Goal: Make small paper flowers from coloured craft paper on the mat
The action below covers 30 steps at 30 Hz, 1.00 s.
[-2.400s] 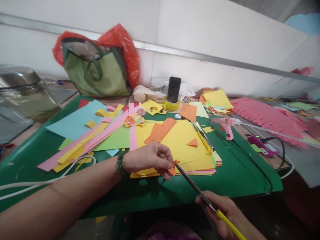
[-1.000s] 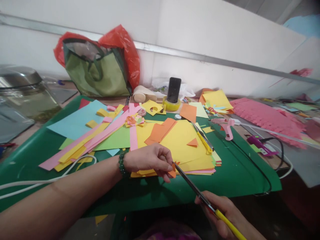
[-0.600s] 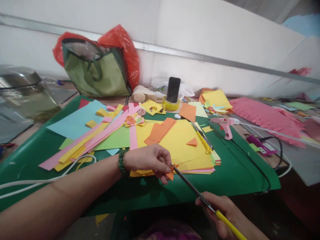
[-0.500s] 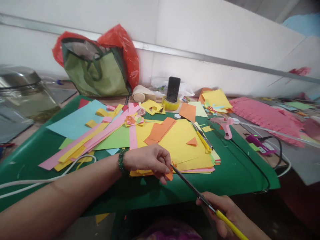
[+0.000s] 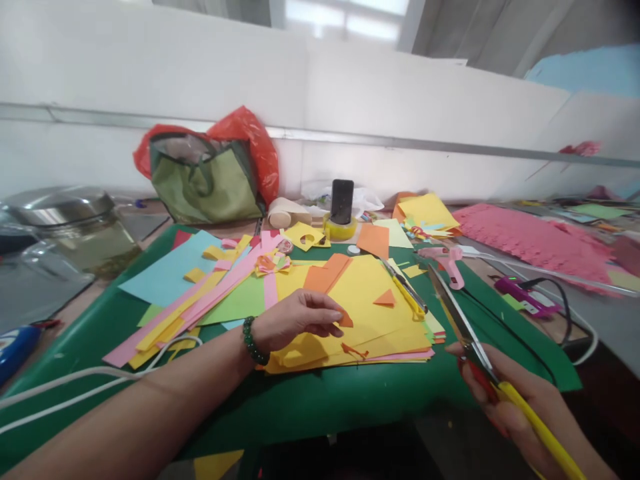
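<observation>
A small orange paper piece (image 5: 346, 319) is pinched between the thumb and fingers of my left hand (image 5: 305, 319), over the stack of yellow paper (image 5: 385, 337). Thin orange scraps (image 5: 356, 351) lie on the stack just below that hand. Scissors with a yellow handle (image 5: 543, 433) are gripped in my right hand (image 5: 525, 407), right of the stack; their blades point up and away, slightly apart. An orange triangle (image 5: 385, 298) and orange strips (image 5: 327, 272) rest on the yellow paper.
A yellow cutter (image 5: 406, 293) lies on the stack. Beyond it are a pink glue gun (image 5: 453, 267), a phone (image 5: 342, 201) and a tape roll (image 5: 340, 229). Pink strips (image 5: 220, 289) and a white cable (image 5: 100, 373) are left; a glass jar (image 5: 95, 240) stands far left.
The scissors have moved right, away from the orange piece, and their blades have parted. My left hand has lifted the piece slightly. The view has tilted up.
</observation>
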Each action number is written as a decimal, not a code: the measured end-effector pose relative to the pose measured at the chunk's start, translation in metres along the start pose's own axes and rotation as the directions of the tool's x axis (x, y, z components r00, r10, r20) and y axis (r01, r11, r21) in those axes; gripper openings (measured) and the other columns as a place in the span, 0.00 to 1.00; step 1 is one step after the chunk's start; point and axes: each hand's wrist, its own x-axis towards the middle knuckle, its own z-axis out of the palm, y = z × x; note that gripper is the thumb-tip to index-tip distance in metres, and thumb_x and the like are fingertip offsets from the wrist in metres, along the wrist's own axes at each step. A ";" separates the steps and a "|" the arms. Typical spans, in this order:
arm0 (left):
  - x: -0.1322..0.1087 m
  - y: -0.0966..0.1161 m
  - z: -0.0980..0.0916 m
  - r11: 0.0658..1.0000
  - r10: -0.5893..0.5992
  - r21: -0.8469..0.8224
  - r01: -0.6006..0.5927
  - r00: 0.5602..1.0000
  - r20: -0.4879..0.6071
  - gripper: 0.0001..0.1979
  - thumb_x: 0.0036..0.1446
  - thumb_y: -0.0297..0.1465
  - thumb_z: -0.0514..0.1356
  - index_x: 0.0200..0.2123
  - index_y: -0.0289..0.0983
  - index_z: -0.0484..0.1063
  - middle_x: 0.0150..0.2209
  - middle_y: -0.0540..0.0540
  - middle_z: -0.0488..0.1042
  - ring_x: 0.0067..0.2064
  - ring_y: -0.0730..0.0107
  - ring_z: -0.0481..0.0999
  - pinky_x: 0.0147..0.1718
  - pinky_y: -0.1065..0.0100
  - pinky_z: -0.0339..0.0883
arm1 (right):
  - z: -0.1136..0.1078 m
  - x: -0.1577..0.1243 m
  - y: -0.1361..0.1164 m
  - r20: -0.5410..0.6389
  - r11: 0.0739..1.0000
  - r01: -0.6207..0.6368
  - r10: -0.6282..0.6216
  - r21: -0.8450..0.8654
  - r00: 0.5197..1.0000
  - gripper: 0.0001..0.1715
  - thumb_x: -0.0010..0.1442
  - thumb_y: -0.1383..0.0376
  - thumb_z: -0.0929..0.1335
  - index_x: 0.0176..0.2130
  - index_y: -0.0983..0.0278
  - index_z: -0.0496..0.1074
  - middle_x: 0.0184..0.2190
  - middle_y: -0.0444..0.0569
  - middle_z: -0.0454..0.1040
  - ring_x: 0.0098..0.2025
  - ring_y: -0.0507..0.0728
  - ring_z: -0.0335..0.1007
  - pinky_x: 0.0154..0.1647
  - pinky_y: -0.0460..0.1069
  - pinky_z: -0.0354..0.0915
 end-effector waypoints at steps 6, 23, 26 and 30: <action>0.000 0.001 0.004 0.990 0.001 -0.139 -0.022 0.989 -0.149 0.20 0.30 0.38 0.76 0.26 0.34 0.77 0.27 0.50 0.78 0.29 0.73 0.78 0.33 0.74 0.68 | 0.006 0.026 -0.017 -0.083 0.994 0.000 -0.009 -0.108 0.997 0.33 0.50 0.41 0.69 0.47 0.61 0.70 0.27 0.45 0.66 0.28 0.54 0.62 0.27 0.47 0.62; 0.003 -0.005 0.010 0.946 0.123 -0.255 -0.202 0.947 -0.297 0.18 0.29 0.35 0.76 0.26 0.33 0.79 0.26 0.48 0.78 0.25 0.76 0.73 0.30 0.73 0.66 | 0.058 0.125 -0.087 0.069 0.882 0.136 -0.117 -0.451 0.991 0.16 0.56 0.61 0.65 0.45 0.62 0.69 0.28 0.46 0.72 0.29 0.56 0.65 0.29 0.48 0.56; 0.005 -0.005 0.010 0.929 0.131 -0.292 -0.229 0.938 -0.321 0.19 0.26 0.34 0.77 0.25 0.33 0.78 0.24 0.49 0.77 0.23 0.76 0.74 0.28 0.73 0.66 | 0.061 0.142 -0.081 0.116 0.824 0.093 -0.034 -0.559 0.993 0.17 0.52 0.67 0.67 0.44 0.64 0.71 0.29 0.50 0.74 0.31 0.58 0.68 0.29 0.48 0.54; 0.004 -0.003 0.012 0.922 0.133 -0.301 -0.242 0.931 -0.339 0.22 0.22 0.35 0.78 0.24 0.34 0.76 0.23 0.51 0.77 0.23 0.75 0.75 0.27 0.74 0.66 | 0.076 0.150 -0.069 0.190 0.869 0.140 -0.054 -0.474 0.980 0.16 0.51 0.67 0.68 0.42 0.64 0.72 0.32 0.51 0.76 0.34 0.59 0.70 0.31 0.48 0.57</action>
